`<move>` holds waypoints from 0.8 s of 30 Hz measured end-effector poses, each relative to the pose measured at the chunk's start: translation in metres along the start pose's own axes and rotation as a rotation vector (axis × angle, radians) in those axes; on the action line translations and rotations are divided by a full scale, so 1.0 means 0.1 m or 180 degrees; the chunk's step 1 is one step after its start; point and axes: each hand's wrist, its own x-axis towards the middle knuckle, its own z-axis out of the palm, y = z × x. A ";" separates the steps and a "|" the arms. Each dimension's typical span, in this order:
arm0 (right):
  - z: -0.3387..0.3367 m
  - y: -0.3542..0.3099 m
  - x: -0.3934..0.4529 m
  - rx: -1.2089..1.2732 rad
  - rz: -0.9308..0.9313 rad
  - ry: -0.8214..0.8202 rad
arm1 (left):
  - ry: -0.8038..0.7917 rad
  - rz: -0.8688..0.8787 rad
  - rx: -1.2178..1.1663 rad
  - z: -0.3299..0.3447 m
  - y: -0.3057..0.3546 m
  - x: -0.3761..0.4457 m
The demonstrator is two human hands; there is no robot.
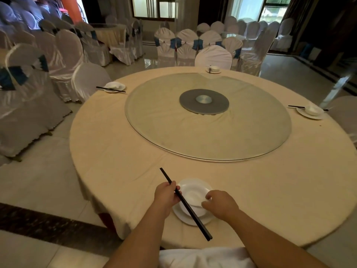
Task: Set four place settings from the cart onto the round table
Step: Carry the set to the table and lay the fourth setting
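Observation:
My left hand [166, 196] grips a pair of black chopsticks [195, 216] that slant across the near setting. My right hand [220, 204] holds the rim of a white bowl [193, 192] tilted up on a white plate [185, 219] at the near edge of the round table [119, 151]. Three other settings lie around the table: a plate with chopsticks at the left [114, 86], a bowl on a plate at the far side [213, 69], and a bowl, plate and chopsticks at the right [311, 112].
A glass turntable [208, 136] fills the table's middle. White-covered chairs stand around it: one at the near edge below my arms [202, 258], one far [213, 57], one left [88, 80], one right [343, 111]. More covered chairs crowd the left and back.

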 end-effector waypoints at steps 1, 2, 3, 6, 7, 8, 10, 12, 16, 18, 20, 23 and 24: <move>-0.01 0.02 0.00 0.0055 0.0045 -0.0004 | -0.0032 -0.0010 0.0029 0.00 -0.01 0.00; -0.01 0.03 -0.01 0.0098 0.0090 -0.0003 | -0.0045 -0.0012 0.0065 0.01 -0.02 0.00; -0.02 0.04 -0.02 0.0120 0.0116 0.0015 | -0.0052 -0.0011 0.0092 0.01 -0.02 0.00; -0.09 0.03 -0.05 0.0161 0.0105 0.0306 | -0.0113 0.0007 0.0132 0.04 -0.04 -0.01; -0.13 0.00 -0.06 0.0311 0.0053 0.0462 | -0.0141 0.0012 0.0126 0.04 -0.04 -0.01; -0.18 -0.05 -0.08 0.0569 -0.0006 0.0538 | -0.0171 0.0012 0.0096 0.06 -0.04 -0.02; -0.26 -0.16 -0.14 0.1186 -0.0157 0.0272 | -0.0240 0.0011 0.0035 0.08 -0.04 -0.02; -0.29 -0.27 -0.23 0.1485 -0.0283 -0.0205 | -0.0317 0.0039 0.0031 0.11 -0.04 -0.04; -0.29 -0.21 -0.35 0.1785 -0.0242 -0.0382 | -0.0281 0.0182 -0.0107 0.15 -0.02 -0.05; -0.31 -0.14 -0.38 0.1844 -0.0233 -0.0442 | -0.0237 0.0238 -0.0305 0.17 -0.01 -0.05; -0.34 -0.08 -0.41 0.1850 -0.0256 -0.0569 | -0.0239 0.0293 -0.0390 0.19 0.00 -0.05; -0.41 0.00 -0.47 0.1993 -0.0112 -0.0937 | -0.0263 0.0359 -0.0421 0.22 0.00 -0.08; -0.43 0.03 -0.49 0.2006 -0.0074 -0.1096 | -0.0284 0.0387 -0.0400 0.23 0.00 -0.09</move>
